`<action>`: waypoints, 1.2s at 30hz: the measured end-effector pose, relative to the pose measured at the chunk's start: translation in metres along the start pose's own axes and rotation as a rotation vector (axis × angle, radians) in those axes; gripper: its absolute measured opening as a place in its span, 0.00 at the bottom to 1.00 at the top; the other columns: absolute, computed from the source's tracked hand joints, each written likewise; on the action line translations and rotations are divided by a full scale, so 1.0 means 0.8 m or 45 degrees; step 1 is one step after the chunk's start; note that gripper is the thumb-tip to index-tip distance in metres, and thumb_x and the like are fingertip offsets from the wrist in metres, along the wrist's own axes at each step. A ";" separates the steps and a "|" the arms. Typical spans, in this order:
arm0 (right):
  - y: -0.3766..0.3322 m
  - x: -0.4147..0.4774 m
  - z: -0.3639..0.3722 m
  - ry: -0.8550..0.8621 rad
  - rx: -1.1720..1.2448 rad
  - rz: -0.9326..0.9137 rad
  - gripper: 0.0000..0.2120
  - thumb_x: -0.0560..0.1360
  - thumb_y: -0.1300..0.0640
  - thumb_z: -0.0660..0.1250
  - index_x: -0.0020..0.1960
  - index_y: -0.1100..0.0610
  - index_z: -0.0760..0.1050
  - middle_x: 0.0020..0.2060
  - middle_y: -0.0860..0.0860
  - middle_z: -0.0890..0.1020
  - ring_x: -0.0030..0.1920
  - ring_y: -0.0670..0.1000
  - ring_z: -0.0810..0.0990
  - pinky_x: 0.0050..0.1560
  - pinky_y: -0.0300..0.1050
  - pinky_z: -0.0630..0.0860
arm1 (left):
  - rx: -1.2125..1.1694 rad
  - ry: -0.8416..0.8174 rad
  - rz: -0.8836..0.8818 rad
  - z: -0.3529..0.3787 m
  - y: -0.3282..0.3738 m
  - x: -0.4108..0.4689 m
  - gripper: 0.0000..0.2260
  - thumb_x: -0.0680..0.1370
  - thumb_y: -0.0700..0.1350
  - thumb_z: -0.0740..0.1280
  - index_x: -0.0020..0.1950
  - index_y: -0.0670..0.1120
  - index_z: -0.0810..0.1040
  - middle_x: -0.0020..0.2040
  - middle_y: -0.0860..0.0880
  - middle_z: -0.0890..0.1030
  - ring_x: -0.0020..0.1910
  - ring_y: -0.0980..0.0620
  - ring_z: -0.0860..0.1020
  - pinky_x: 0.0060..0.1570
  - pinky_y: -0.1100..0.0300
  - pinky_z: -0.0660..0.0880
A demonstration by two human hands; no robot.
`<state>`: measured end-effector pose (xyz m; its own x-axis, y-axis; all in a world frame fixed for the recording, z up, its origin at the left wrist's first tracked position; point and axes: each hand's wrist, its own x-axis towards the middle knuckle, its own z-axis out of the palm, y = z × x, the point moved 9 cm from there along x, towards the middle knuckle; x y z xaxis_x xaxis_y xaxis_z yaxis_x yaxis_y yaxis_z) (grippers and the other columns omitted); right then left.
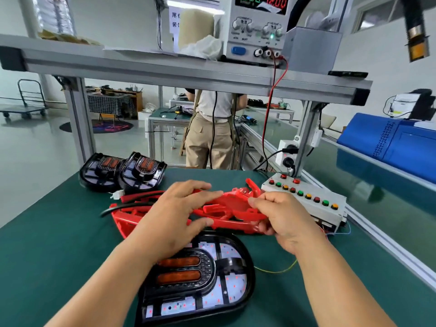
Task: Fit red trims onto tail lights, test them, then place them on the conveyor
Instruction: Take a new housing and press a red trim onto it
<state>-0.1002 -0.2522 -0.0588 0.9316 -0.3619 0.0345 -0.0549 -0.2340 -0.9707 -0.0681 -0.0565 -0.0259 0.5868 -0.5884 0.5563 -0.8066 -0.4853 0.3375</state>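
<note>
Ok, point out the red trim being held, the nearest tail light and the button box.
red trim [233, 205]: head view, centre panel.
nearest tail light [236, 286]: head view, white LED board.
button box [313, 191]: head view, top face.

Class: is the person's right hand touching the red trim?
Touching. The head view shows the right hand pinching the raised red trim, with no gap visible.
</note>
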 end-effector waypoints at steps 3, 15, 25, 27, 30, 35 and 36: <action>0.011 -0.004 0.017 -0.091 0.266 0.185 0.11 0.77 0.62 0.66 0.36 0.60 0.75 0.20 0.53 0.74 0.17 0.46 0.66 0.18 0.33 0.57 | 0.102 0.113 -0.006 -0.017 -0.002 -0.001 0.19 0.75 0.52 0.72 0.65 0.64 0.76 0.59 0.65 0.75 0.62 0.60 0.69 0.62 0.60 0.57; 0.028 -0.001 0.036 -0.328 0.268 0.307 0.27 0.79 0.44 0.62 0.25 0.56 0.77 0.20 0.53 0.74 0.17 0.47 0.66 0.19 0.34 0.59 | -0.168 -0.069 -0.285 -0.014 -0.022 -0.002 0.10 0.79 0.54 0.64 0.47 0.55 0.84 0.41 0.54 0.84 0.40 0.57 0.81 0.45 0.64 0.74; 0.016 -0.009 0.041 -0.641 0.396 0.070 0.11 0.65 0.50 0.71 0.36 0.58 0.75 0.24 0.51 0.74 0.22 0.43 0.70 0.20 0.32 0.63 | -0.280 -0.346 -0.613 -0.026 -0.050 -0.042 0.18 0.69 0.71 0.60 0.46 0.63 0.81 0.40 0.58 0.83 0.38 0.57 0.80 0.45 0.57 0.79; 0.017 -0.004 0.029 -0.606 0.507 0.070 0.12 0.65 0.52 0.71 0.37 0.60 0.75 0.24 0.52 0.73 0.22 0.44 0.70 0.20 0.32 0.63 | -0.336 -0.283 -0.785 -0.046 -0.079 -0.059 0.22 0.64 0.75 0.59 0.44 0.61 0.79 0.32 0.53 0.79 0.32 0.55 0.77 0.35 0.57 0.76; 0.017 -0.002 0.020 -0.639 0.606 0.042 0.09 0.67 0.54 0.72 0.35 0.59 0.78 0.24 0.53 0.73 0.22 0.45 0.69 0.22 0.33 0.62 | -0.456 -0.498 -1.036 -0.039 -0.104 -0.091 0.29 0.55 0.80 0.64 0.43 0.61 0.78 0.30 0.51 0.80 0.27 0.53 0.76 0.28 0.58 0.73; 0.009 -0.017 0.034 -0.906 0.565 -0.045 0.14 0.64 0.47 0.80 0.33 0.55 0.80 0.24 0.50 0.76 0.23 0.44 0.71 0.24 0.34 0.61 | -0.504 -0.869 -1.001 0.008 -0.085 -0.103 0.29 0.58 0.69 0.74 0.56 0.63 0.76 0.40 0.51 0.85 0.34 0.53 0.83 0.35 0.60 0.79; 0.009 -0.019 0.037 -0.934 0.547 -0.051 0.15 0.63 0.46 0.80 0.33 0.55 0.80 0.24 0.50 0.76 0.23 0.43 0.71 0.24 0.34 0.61 | -0.532 -0.840 -0.983 0.013 -0.080 -0.099 0.26 0.61 0.65 0.74 0.57 0.60 0.77 0.41 0.51 0.85 0.33 0.54 0.82 0.35 0.61 0.79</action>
<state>-0.1045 -0.2217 -0.0730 0.9350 0.3508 0.0514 -0.0142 0.1820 -0.9832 -0.0620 0.0144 -0.0991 0.7664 -0.5110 -0.3893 -0.0929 -0.6878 0.7199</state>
